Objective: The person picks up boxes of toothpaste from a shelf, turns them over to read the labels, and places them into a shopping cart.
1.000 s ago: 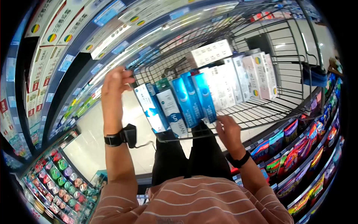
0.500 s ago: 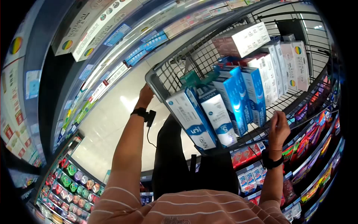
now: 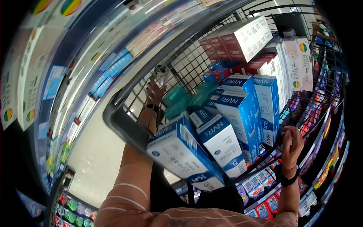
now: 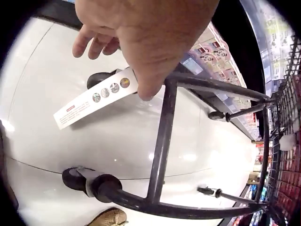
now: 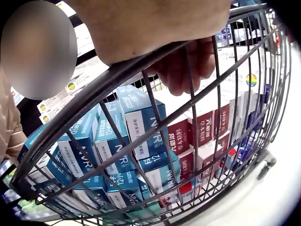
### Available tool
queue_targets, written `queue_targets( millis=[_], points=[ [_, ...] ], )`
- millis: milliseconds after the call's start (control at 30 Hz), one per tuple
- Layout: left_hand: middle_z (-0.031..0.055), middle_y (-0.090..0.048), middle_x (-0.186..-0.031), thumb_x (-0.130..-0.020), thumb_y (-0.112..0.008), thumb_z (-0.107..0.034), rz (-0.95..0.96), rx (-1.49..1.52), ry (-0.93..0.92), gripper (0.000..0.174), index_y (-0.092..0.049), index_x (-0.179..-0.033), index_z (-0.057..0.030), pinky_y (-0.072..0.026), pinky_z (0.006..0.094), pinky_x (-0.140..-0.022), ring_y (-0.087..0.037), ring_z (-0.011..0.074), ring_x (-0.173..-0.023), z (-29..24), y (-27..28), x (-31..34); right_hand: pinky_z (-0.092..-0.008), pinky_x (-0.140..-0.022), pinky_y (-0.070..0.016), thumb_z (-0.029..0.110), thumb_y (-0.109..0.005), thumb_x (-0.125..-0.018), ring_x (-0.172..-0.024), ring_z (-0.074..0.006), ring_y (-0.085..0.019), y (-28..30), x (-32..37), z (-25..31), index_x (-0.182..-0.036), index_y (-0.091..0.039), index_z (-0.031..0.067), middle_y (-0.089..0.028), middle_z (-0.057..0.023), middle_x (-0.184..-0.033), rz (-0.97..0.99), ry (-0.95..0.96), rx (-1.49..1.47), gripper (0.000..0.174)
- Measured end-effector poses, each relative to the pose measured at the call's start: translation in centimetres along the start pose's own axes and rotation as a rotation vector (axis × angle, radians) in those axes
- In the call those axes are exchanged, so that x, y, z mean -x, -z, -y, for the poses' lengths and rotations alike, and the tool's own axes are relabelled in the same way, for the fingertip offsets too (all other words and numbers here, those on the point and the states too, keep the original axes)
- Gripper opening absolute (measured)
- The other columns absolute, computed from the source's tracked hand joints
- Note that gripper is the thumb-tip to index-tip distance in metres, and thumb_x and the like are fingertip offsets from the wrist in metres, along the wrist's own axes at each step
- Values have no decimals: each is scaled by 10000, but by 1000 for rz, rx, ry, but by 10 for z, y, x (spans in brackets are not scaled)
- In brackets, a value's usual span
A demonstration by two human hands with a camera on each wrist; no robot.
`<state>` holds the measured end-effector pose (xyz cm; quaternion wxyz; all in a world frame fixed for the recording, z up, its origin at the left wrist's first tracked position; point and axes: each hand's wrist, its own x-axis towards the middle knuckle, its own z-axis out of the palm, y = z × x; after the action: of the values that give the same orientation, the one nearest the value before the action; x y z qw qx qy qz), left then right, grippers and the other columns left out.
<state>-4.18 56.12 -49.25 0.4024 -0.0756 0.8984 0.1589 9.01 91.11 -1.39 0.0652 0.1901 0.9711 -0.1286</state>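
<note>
Beyond the near corner of a wire shopping cart [image 3: 113, 113], my left hand [image 3: 155, 90] reaches low, seen through the mesh with its fingers spread. In the left wrist view it hangs over a white box [image 4: 96, 96] with round pictures, low by the cart's frame; the thumb overlaps the box's end. My right hand [image 3: 292, 142] is at the cart's other side, fingers loosely bent. In the right wrist view its fingers [image 5: 181, 70] show behind the wires, above the packed boxes, with nothing between them. Blue-and-white NVR boxes [image 3: 223, 140] stand nearest me in the basket.
Dark red and white boxes [image 3: 238, 39] and green packs [image 3: 177, 102] also fill the basket. A shelf of boxes [image 3: 22, 75] runs along the left, hanging colourful packs [image 3: 325, 162] along the right. Cart wheels [image 4: 80, 179] stand on the pale floor [image 4: 37, 117].
My left hand has dropped from above the cart's near corner to low behind the mesh. The view has come closer to the basket. My right hand stays at the cart's side.
</note>
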Motion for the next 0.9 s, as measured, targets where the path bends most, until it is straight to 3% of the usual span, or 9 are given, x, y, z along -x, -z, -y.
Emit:
queue_targets(
  millis=[100,300,500,533,700,767,800,900],
  points=[
    [126,-572,-1276,-1001,-628,-377,-45,7,-192,525,-483,-1409,-81,-488,405,-954,-575,260,-1131,6,-11,-27,-332,-627,-459,79,-516,-980,-679,-234,-612,0,-1,4,-944,-627,-29,-602,-125,-764,19,3,-14,159],
    [115,-583,-1242,-999,-629,-334,-44,10,-207,454,-519,-1355,-76,-482,405,-961,-577,257,-1125,7,-34,-61,-315,-628,-456,152,-525,-984,-678,-210,-617,1,-2,6,-950,-638,-14,-603,-108,-748,71,-19,-18,204],
    [104,-594,-1207,-997,-630,-291,-110,381,-344,383,-555,-1302,-72,-476,405,-967,-578,255,-1119,74,-11,-23,-339,-628,-448,56,-577,-909,-668,-247,-601,4,-8,3,-927,-647,-12,-591,-118,-734,77,42,-10,100],
    [102,-596,-1201,-997,-630,-284,-107,471,-354,371,-561,-1293,-71,-476,405,-968,-578,254,-1119,96,-6,-7,-361,-624,-454,-2,-612,-845,-669,-280,-600,4,-10,2,-915,-651,-9,-601,-134,-740,78,21,-62,79],
    [93,-605,-1173,-995,-631,-249,107,1322,-215,314,-591,-1248,-68,-471,405,-973,-580,252,-1114,209,30,102,-410,-622,-488,-4,-677,-782,-681,-325,-632,10,-20,-12,-883,-656,28,-648,-138,-762,-51,201,-89,108],
    [104,-594,-1108,-925,-659,-220,-335,593,-180,399,-551,-1233,10,-538,375,-779,-590,225,-926,149,117,213,-414,-615,-493,22,-695,-784,-681,-317,-638,14,-23,-16,-862,-648,50,-648,-119,-747,-80,221,-82,95],
    [128,-592,-1099,-915,-641,-230,-317,778,86,481,-485,-1297,15,-543,354,-715,-594,227,-901,135,145,257,-415,-609,-492,37,-703,-786,-678,-309,-635,15,-22,-18,-850,-641,59,-644,-109,-737,-94,229,-85,92],
    [198,-548,-1274,-959,-562,-272,-451,873,216,569,-395,-1405,38,-558,368,-730,-607,262,-986,128,201,373,-423,-595,-492,95,-696,-817,-661,-292,-624,18,-21,-22,-852,-623,76,-616,-89,-709,-101,220,-92,84]
  ],
)
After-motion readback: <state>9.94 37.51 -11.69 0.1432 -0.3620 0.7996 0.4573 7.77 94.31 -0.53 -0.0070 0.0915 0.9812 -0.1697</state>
